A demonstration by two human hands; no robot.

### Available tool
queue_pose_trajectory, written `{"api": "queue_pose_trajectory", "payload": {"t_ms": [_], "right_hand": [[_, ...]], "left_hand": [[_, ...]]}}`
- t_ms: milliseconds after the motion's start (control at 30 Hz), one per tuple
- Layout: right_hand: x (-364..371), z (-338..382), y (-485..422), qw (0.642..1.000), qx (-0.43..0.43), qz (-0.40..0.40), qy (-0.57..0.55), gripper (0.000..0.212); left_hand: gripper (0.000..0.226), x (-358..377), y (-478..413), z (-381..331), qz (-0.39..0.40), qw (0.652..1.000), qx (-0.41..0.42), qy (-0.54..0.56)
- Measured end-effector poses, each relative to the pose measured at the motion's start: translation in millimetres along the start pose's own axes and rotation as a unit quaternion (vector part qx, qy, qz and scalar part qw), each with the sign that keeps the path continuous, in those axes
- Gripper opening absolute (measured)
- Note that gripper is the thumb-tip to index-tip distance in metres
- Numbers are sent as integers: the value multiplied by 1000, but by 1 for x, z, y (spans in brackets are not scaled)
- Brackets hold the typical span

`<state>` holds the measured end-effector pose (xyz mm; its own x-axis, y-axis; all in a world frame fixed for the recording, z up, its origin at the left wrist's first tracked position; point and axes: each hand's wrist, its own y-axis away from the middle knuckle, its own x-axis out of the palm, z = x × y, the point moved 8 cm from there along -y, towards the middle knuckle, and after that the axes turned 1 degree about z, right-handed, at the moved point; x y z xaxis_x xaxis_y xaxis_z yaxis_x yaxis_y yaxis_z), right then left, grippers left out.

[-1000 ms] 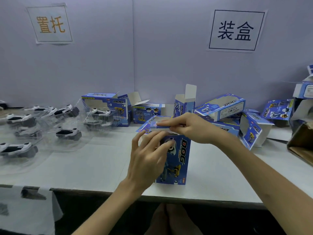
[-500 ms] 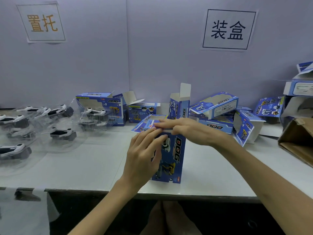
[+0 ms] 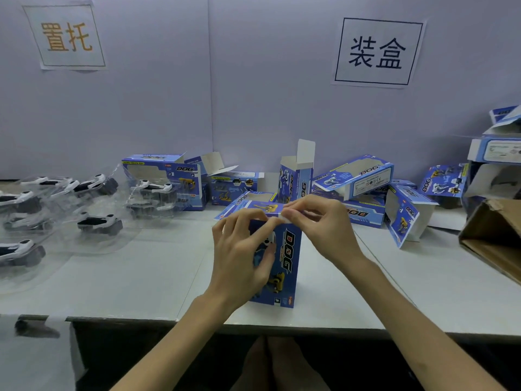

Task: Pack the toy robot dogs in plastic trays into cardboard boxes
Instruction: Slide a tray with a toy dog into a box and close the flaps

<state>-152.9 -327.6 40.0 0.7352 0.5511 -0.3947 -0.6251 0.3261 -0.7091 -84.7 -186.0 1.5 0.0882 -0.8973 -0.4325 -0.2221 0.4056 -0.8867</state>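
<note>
A blue cardboard box (image 3: 287,263) printed "DOG" stands upright near the table's front edge. My left hand (image 3: 242,258) grips its near face, fingers curled over the top edge. My right hand (image 3: 318,224) pinches the white top flap (image 3: 284,218) at the box's upper right corner, with the lid folded down. What is inside the box is hidden. Several toy robot dogs in clear plastic trays (image 3: 98,221) lie on the left of the table.
Open and flattened blue boxes (image 3: 355,179) are piled along the back wall, one standing upright with its flap up (image 3: 296,173). A brown carton (image 3: 493,238) sits at the right edge. The white table (image 3: 141,277) ends just below my wrists.
My right hand has drawn back to the box's right corner and now pinches the flap. The lid lies lower over the box top. My left hand stays on the near face.
</note>
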Motion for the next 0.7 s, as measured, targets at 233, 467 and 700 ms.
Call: {"api": "queue_pose_trajectory", "payload": {"t_ms": [233, 467, 700], "right_hand": [[2, -9, 20, 998, -2, 57, -25, 33], [2, -3, 16, 996, -27, 84, 24, 38], [0, -14, 17, 998, -24, 56, 21, 43]], "left_hand": [[36, -1, -2, 1, -11, 1000, 2, 8], [34, 4, -9, 3, -5, 997, -24, 79], [17, -18, -30, 39, 12, 981, -57, 185]]}}
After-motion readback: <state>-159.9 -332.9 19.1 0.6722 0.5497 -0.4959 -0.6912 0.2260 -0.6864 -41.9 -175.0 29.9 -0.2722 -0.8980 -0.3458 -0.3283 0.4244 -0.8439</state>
